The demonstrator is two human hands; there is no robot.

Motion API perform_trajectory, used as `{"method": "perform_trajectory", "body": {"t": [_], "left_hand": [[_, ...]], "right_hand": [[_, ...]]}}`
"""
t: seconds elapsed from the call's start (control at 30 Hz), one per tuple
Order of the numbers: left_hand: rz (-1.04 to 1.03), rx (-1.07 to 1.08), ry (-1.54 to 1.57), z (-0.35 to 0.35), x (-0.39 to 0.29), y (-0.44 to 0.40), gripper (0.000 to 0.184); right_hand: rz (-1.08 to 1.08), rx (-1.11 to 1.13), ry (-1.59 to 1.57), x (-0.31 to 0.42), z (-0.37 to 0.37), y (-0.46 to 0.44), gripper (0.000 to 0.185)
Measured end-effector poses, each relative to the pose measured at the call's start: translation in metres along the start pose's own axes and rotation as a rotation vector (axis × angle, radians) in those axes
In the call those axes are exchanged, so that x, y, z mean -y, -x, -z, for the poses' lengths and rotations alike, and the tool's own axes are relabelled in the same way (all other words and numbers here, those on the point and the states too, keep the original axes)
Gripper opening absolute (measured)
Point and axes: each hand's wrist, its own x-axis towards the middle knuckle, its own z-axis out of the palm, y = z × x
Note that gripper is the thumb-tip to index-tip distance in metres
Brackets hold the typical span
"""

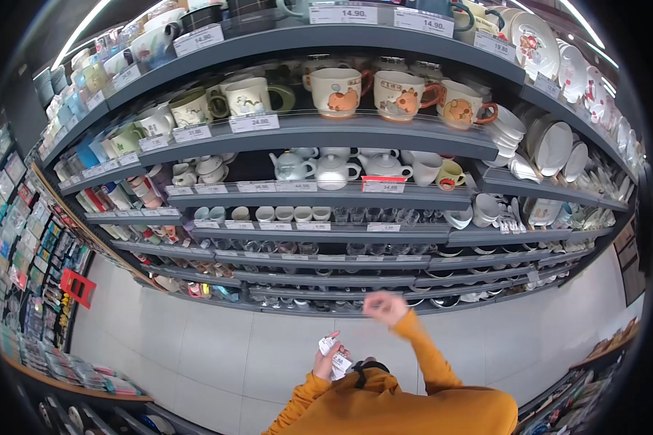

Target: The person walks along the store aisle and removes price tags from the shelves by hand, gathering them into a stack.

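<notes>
My left hand (321, 366) is closed around several white paper price labels (339, 362), held low in front of my body; printed figures show on one of them. Farther forward and to the right, my right hand (386, 309) is raised before the lowest shelves. Motion blurs its fingers, which look curled, and I cannot make out anything in them. Both arms wear mustard-yellow sleeves. Nearest beyond the right hand are the low shelf levels with bowls (445, 301) and glassware; the hand appears apart from them.
Tall grey shelving carries mugs (336, 92), teapots (332, 172), cups (265, 214) and plates (555, 148), with price tags (254, 122) along the edges. Packaged goods hang on a left rack (29, 239) beside a red sign (77, 288). Pale floor tiles (210, 333) lie below; a low shelf (80, 373) stands at lower left.
</notes>
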Motion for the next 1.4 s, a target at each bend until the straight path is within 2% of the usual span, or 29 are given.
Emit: {"method": "perform_trajectory", "body": {"t": [0.03,0.07,0.13,0.2,0.27,0.33,0.37,0.5,0.6,0.63,0.73,0.77,0.8,0.87,1.03,1.17,1.27,1.33,1.4], "left_hand": [[0.026,-0.008,0.034,-0.009,0.001,-0.001,0.046],[0.060,0.010,0.035,-0.016,0.003,-0.004,0.047],[0.142,0.030,0.043,-0.027,0.011,-0.011,0.048],[0.227,0.055,0.138,-0.040,0.026,-0.016,0.047],[0.255,0.098,0.152,-0.061,0.030,-0.023,0.046],[0.232,0.119,0.122,-0.069,0.036,-0.026,0.045],[0.212,0.116,0.131,-0.071,0.041,-0.028,0.045],[0.234,0.083,0.214,-0.068,0.054,-0.029,0.042],[0.228,0.069,0.236,-0.068,0.053,-0.026,0.041],[0.195,0.055,0.233,-0.068,0.056,-0.029,0.041],[0.186,0.024,0.177,-0.068,0.051,-0.032,0.043],[0.185,0.017,0.227,-0.067,0.050,-0.032,0.042],[0.169,0.006,0.234,-0.064,0.049,-0.033,0.041],[0.153,-0.013,0.250,-0.061,0.048,-0.032,0.041],[0.166,-0.024,0.350,-0.055,0.033,-0.025,0.037],[0.222,0.013,0.244,-0.037,0.018,-0.030,0.041],[0.228,0.008,0.232,-0.029,-0.005,-0.035,0.044],[0.178,-0.004,0.174,-0.017,-0.021,-0.041,0.047],[0.103,-0.041,0.090,0.000,-0.037,-0.046,0.048]], "right_hand": [[0.202,-0.197,0.045,0.002,0.019,-0.024,0.016],[0.178,-0.284,-0.005,-0.009,0.041,-0.052,0.019],[0.246,-0.468,0.211,-0.006,0.073,-0.090,0.023],[0.048,-0.463,0.557,-0.011,0.095,-0.112,0.026],[0.127,-0.457,0.672,-0.039,0.106,-0.129,0.028],[0.015,-0.369,0.721,-0.043,0.111,-0.138,0.028],[0.075,-0.351,0.743,-0.052,0.113,-0.143,0.027],[0.168,-0.416,0.650,-0.019,0.117,-0.142,0.022],[0.153,-0.380,0.796,-0.019,0.121,-0.149,0.018],[0.224,-0.371,0.781,-0.022,0.122,-0.152,0.017],[0.213,-0.513,0.721,-0.016,0.126,-0.156,0.016],[0.274,-0.529,0.780,-0.028,0.131,-0.162,0.015],[0.202,-0.452,0.769,-0.019,0.132,-0.159,0.013],[0.209,-0.420,0.785,-0.007,0.125,-0.150,0.011],[0.246,-0.489,0.898,-0.013,0.115,-0.158,0.016],[0.213,-0.434,0.959,-0.025,0.117,-0.173,0.014],[0.232,-0.405,0.872,-0.009,0.122,-0.170,0.013],[0.271,-0.517,0.821,0.009,0.119,-0.161,0.011],[0.248,-0.517,0.559,0.028,0.106,-0.147,0.013]]}}
